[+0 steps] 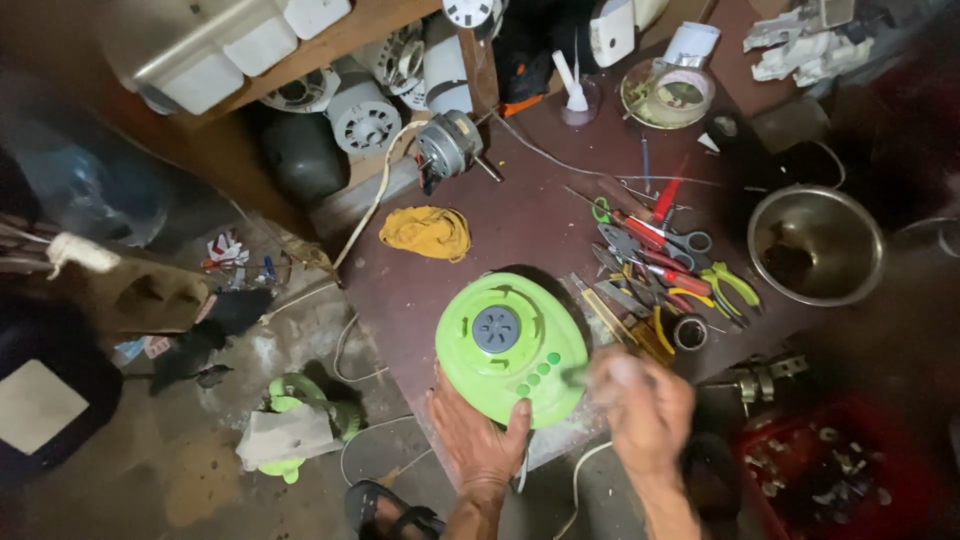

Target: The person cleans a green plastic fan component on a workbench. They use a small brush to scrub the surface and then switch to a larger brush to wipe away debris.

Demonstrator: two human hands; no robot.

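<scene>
Left hand (480, 440) flat on green housing (510, 350); right hand (645, 405) blurred, grip unclear. Housing may slide off desk (520, 230) edge.

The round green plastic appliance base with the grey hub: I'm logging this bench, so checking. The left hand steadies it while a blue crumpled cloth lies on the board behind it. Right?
Not quite. The head view shows the crumpled cloth is yellow, not blue. The rest holds: the left hand steadies the round green plastic appliance base, and the cloth lies on the board behind it.
</scene>
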